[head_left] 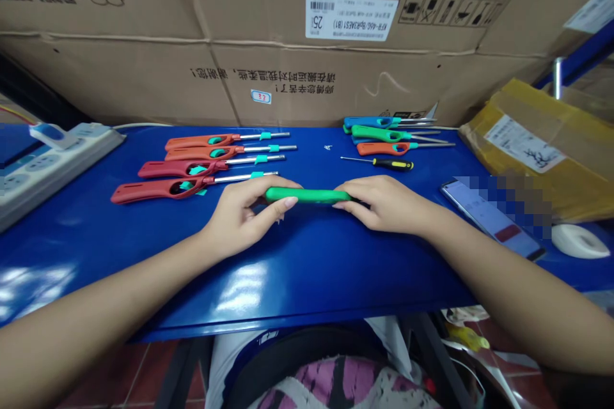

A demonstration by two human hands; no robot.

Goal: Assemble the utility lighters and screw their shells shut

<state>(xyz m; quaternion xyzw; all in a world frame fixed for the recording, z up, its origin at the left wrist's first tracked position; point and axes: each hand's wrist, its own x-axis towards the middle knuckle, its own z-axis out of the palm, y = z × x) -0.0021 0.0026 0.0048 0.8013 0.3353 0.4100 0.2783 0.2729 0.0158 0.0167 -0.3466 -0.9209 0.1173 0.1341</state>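
Between my two hands, just above the front half of the blue table, is a green long-nosed lighter (311, 196), seen edge-on. Its metal tube does not show. My left hand (252, 208) is closed on the left end, thumb along the near side. The fingers of my right hand (378, 201) pinch the right end. Just beyond my left hand lie several red and orange long-nosed lighters (158, 190) in a row, their metal tubes pointing right. Past my right hand are a black and yellow screwdriver (393, 165) and a stack of blue, green and orange lighters (378, 134).
A large cardboard box (268, 57) stands along the back of the blue table (297, 275). A white power strip (52, 163) is at the left. On the right are a phone (494, 220), a white mouse-shaped object (580, 241) and a yellow-taped parcel (542, 147).
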